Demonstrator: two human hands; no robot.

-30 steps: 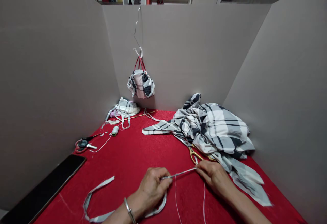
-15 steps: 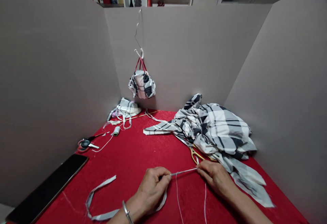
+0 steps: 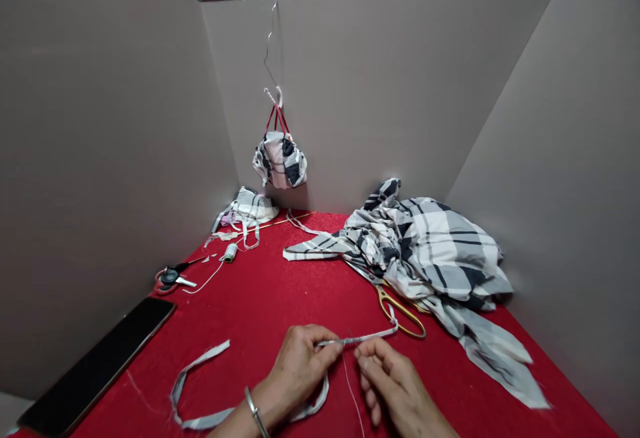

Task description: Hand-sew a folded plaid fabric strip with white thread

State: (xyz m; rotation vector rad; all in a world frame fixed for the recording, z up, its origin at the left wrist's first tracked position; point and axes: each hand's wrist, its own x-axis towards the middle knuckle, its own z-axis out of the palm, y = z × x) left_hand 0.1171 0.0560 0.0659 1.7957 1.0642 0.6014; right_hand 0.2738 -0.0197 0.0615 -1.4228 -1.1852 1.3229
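Observation:
My left hand [image 3: 305, 365], with a metal bangle at its wrist, pinches a narrow grey-and-white fabric strip [image 3: 373, 338] between thumb and forefinger. The strip's free end runs right to the gold scissor handle, while its long tail [image 3: 206, 419] curls on the red cloth at the left. A thin white thread [image 3: 353, 391] hangs from the strip beside my left fingertips. Just right of that thread, my right hand [image 3: 393, 381] has thumb and forefinger pressed together below the strip; what they hold, if anything, is too small to make out. Gold-handled scissors [image 3: 400, 311] lie behind my right hand, blades partly under plaid fabric.
Crumpled plaid fabric [image 3: 435, 251] covers the right side of the red cloth [image 3: 280, 298]. A black phone [image 3: 95, 365], small scissors [image 3: 170, 278] and a thread spool [image 3: 231, 253] lie left. A plaid bundle [image 3: 280, 160] hangs at the back panel; grey panels enclose the sides.
My right hand has let go of the strip's right end and moved left and down, close to my left fingertips. The released end now lies toward the scissors. The view has tilted slightly down.

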